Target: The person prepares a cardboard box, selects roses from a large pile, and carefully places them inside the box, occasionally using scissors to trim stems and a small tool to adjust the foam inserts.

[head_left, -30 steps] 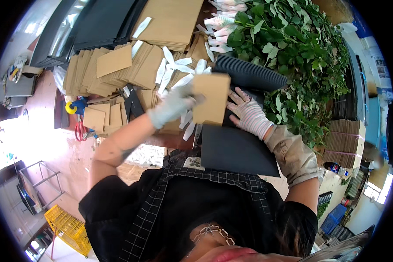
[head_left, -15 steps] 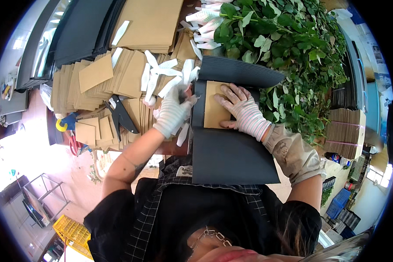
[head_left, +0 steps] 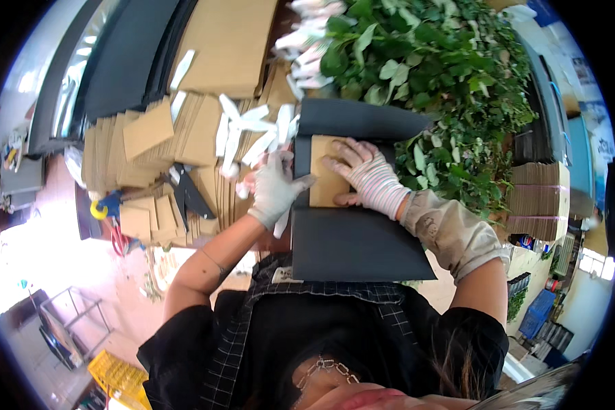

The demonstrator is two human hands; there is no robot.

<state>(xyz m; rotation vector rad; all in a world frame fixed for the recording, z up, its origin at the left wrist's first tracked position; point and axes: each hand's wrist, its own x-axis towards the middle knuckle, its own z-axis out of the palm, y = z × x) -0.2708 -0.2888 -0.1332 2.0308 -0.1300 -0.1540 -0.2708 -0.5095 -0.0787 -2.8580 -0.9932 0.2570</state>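
A large black sheet lies on the table in front of me. On its far half rests a small brown cardboard piece. My right hand, in a white glove, lies flat on that cardboard with fingers spread. My left hand, also gloved, rests at the cardboard's left edge, fingers on the black sheet's border. A beige sleeve guard covers my right forearm.
Stacks of brown cardboard pieces and loose white strips lie to the left. Green leafy stems pile up at the back right. Red-handled scissors and yellow tape sit at the left edge. More cardboard stacks stand right.
The cardboard piece, held up in my left hand a second ago, has come down onto the black sheet. Both hands now press it flat.
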